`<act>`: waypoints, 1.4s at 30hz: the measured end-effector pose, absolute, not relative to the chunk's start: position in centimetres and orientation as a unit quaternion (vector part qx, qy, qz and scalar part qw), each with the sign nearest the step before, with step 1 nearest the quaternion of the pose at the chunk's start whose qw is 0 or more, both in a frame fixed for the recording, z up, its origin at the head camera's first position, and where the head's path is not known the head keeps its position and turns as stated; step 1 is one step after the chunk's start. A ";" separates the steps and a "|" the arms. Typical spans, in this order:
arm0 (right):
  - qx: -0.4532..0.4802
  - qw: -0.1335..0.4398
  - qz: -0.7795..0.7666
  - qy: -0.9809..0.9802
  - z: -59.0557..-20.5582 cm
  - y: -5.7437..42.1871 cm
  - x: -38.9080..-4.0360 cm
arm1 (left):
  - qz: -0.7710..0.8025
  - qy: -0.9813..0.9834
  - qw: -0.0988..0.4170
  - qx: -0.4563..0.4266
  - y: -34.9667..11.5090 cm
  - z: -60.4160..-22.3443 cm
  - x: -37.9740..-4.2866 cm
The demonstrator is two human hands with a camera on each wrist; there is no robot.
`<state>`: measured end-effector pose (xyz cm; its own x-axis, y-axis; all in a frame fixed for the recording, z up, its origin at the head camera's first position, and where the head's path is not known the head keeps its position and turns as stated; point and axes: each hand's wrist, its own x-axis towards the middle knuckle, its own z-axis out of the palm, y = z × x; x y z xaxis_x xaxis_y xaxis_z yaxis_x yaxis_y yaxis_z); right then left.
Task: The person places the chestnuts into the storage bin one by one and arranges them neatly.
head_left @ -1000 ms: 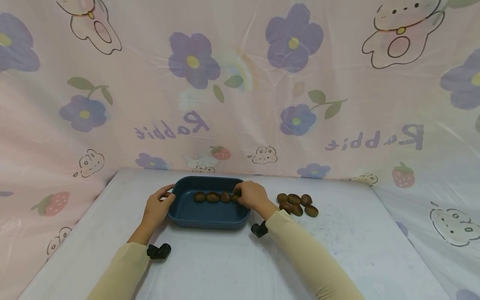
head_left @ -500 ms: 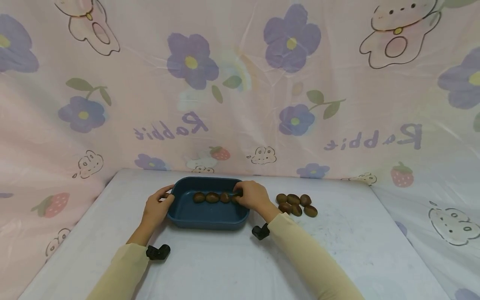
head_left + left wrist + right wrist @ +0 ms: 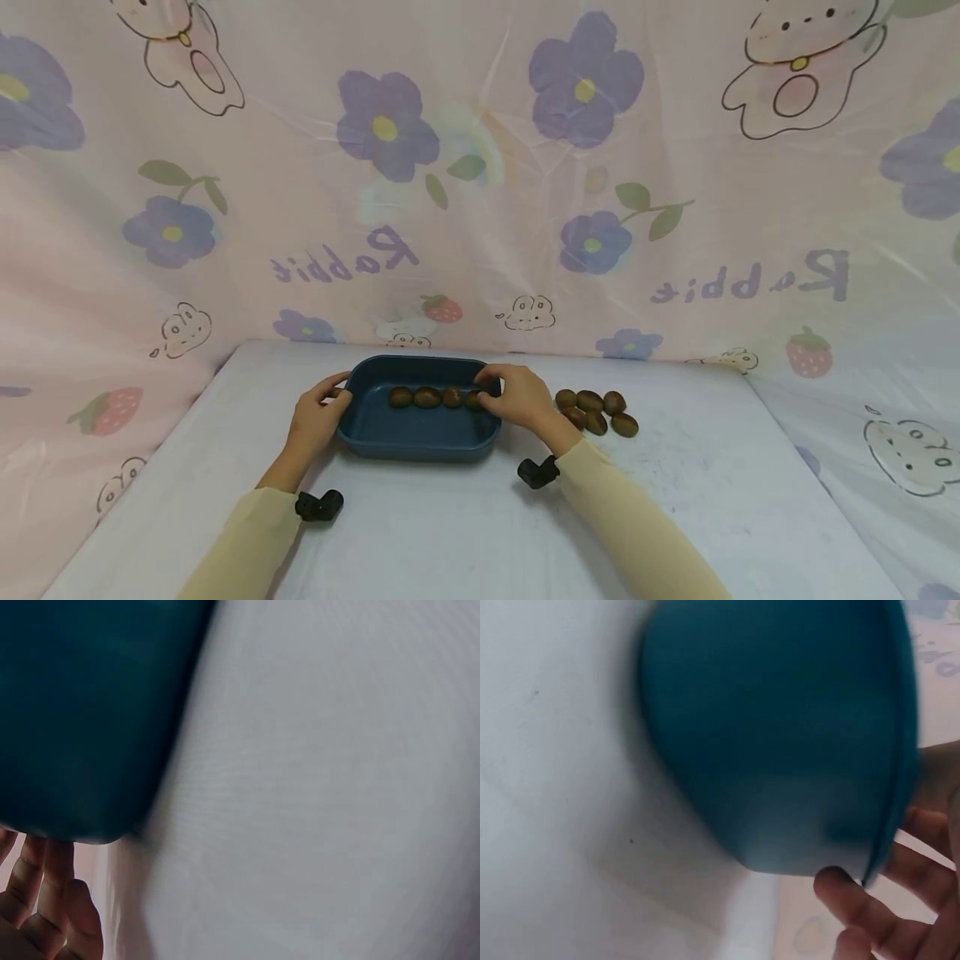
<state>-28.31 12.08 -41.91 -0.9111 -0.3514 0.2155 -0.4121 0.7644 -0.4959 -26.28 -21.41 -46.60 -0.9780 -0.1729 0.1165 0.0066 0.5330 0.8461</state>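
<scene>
A dark blue rectangular dish (image 3: 416, 451) stands on the table. Inside it, brown chestnuts (image 3: 427, 397) lie in a row from the middle to the right wall. The left hand (image 3: 311, 419) touches the dish's left end; in the left wrist view its fingers (image 3: 56, 889) are nearly straight against the outer wall. Over the right rim reaches the right hand (image 3: 521, 396), thumb and forefinger apart around the rightmost chestnut (image 3: 474, 401), which is partly covered. In the right wrist view, spread fingers (image 3: 862, 907) lie by the dish's rim; the chestnuts are hidden there.
To the right of the dish, several more chestnuts (image 3: 590, 401) lie in a loose cluster beyond the right wrist. The white table (image 3: 420, 533) ends at a patterned curtain (image 3: 480, 275) behind. Each wrist carries a small black camera (image 3: 320, 505).
The right hand's thumb and fingers have parted from the rightmost chestnut, and the hand has shifted slightly right. Left hand and dish keep their place.
</scene>
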 end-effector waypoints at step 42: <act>0.166 0.063 0.205 -0.963 -40.1 21.7 -23.3 | -0.469 -0.877 0.090 0.044 -21.4 -46.3 -26.1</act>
